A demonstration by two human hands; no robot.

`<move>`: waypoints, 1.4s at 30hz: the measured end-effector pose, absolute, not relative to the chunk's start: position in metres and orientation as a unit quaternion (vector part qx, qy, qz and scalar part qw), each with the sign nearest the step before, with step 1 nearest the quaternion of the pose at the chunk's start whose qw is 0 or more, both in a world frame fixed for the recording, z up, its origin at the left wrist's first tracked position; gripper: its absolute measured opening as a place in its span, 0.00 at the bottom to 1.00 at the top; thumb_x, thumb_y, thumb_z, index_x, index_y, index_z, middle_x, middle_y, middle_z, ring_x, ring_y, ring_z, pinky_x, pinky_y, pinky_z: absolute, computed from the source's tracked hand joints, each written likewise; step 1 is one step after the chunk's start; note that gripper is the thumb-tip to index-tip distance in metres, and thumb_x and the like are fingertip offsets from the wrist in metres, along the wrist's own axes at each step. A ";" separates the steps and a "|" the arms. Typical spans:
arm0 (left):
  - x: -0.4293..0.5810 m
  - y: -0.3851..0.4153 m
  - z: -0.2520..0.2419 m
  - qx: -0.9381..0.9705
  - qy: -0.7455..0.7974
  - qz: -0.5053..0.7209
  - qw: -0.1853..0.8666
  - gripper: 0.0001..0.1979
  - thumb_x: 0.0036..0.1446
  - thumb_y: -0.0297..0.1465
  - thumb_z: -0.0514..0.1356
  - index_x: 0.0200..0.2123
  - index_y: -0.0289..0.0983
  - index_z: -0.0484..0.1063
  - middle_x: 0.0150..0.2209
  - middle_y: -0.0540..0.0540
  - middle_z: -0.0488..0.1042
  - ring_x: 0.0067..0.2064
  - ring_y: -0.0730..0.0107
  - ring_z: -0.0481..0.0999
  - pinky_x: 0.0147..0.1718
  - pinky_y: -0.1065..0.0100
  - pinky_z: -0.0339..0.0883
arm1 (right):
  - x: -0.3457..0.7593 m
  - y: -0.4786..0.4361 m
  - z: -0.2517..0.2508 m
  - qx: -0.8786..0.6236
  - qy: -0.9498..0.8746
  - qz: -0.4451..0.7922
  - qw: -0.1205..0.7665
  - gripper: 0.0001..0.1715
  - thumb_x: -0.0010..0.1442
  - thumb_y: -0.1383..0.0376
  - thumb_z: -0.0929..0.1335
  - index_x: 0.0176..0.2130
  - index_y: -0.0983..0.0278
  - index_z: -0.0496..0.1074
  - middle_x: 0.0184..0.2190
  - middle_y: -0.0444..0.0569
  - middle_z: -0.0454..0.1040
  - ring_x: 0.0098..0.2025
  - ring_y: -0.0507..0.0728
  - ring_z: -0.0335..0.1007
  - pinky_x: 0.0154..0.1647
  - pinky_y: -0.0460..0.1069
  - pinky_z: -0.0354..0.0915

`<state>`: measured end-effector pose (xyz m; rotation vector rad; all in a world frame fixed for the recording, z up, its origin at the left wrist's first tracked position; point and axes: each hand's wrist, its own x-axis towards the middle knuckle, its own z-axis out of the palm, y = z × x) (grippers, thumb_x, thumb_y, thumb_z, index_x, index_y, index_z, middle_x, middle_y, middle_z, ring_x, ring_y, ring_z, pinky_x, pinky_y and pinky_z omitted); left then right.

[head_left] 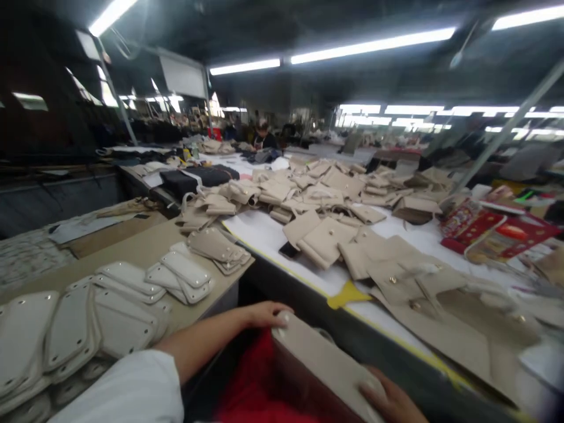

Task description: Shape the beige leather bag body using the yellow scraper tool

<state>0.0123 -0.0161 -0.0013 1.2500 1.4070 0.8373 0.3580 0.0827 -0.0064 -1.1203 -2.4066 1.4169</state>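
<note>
A beige bag [324, 358] rests on its side over my lap, its long flat base with metal studs facing up. My left hand [267, 315] grips the far end of it, fingers over the corner. At the near end my right hand [388, 393] is closed around the side edge, partly blurred. To my left, stacks of pale rounded base panels [126, 317] with small studs or holes lie on a brown board [145, 241]. A smaller pile of beige panels [220, 249] sits at the board's right corner.
A long white-topped table [264, 235] carries heaps of beige bag pieces [326, 235]. A yellow tool-like piece [348, 295] lies at its near edge. At the right stands a red patterned box [497, 229]. Black folded material [198, 179] and a person [264, 138] are farther back.
</note>
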 end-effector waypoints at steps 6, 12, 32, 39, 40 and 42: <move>0.016 -0.017 -0.017 0.441 0.575 0.374 0.579 0.32 0.44 0.36 0.64 0.53 0.33 0.63 0.45 0.43 0.71 0.44 0.66 0.70 0.46 0.66 0.61 | 0.351 0.077 0.001 -0.421 -0.728 0.540 0.038 0.34 0.50 0.47 0.65 0.48 0.67 0.67 0.41 0.51 0.74 0.43 0.61 0.70 0.45 0.52 0.65; 0.024 -0.014 -0.012 0.428 0.581 0.384 0.576 0.31 0.45 0.41 0.63 0.51 0.32 0.66 0.44 0.41 0.72 0.42 0.65 0.72 0.41 0.66 0.64 | 0.357 0.075 -0.007 -0.427 -0.718 0.545 0.074 0.32 0.50 0.48 0.66 0.47 0.67 0.68 0.41 0.52 0.74 0.42 0.62 0.69 0.44 0.53 0.65; 0.030 -0.024 -0.028 0.376 0.543 0.413 0.626 0.34 0.44 0.37 0.64 0.54 0.33 0.59 0.47 0.41 0.70 0.44 0.65 0.71 0.44 0.67 0.62 | 0.379 0.061 -0.008 -0.370 -0.636 0.666 0.121 0.34 0.50 0.53 0.69 0.52 0.66 0.64 0.51 0.52 0.68 0.53 0.61 0.63 0.55 0.55 0.58; 0.022 -0.018 -0.019 0.469 0.582 0.350 0.565 0.33 0.44 0.40 0.63 0.52 0.33 0.61 0.45 0.42 0.71 0.44 0.62 0.70 0.44 0.63 0.63 | 0.375 0.060 -0.002 -0.400 -0.626 0.658 0.124 0.33 0.47 0.53 0.71 0.51 0.63 0.67 0.50 0.50 0.69 0.52 0.62 0.63 0.56 0.57 0.55; 0.020 -0.016 -0.012 0.499 0.596 0.315 0.545 0.34 0.44 0.42 0.63 0.52 0.32 0.61 0.46 0.41 0.71 0.46 0.60 0.70 0.46 0.62 0.62 | 0.375 0.060 -0.004 -0.399 -0.622 0.662 0.126 0.33 0.47 0.53 0.72 0.51 0.63 0.67 0.50 0.51 0.69 0.52 0.62 0.63 0.57 0.56 0.55; 0.023 -0.012 0.002 0.580 0.619 0.252 0.466 0.36 0.44 0.44 0.62 0.54 0.33 0.60 0.51 0.40 0.67 0.50 0.58 0.67 0.50 0.61 0.59 | 0.378 0.057 -0.010 -0.391 -0.606 0.677 0.143 0.32 0.49 0.54 0.71 0.51 0.63 0.66 0.52 0.50 0.67 0.54 0.62 0.61 0.57 0.55 0.54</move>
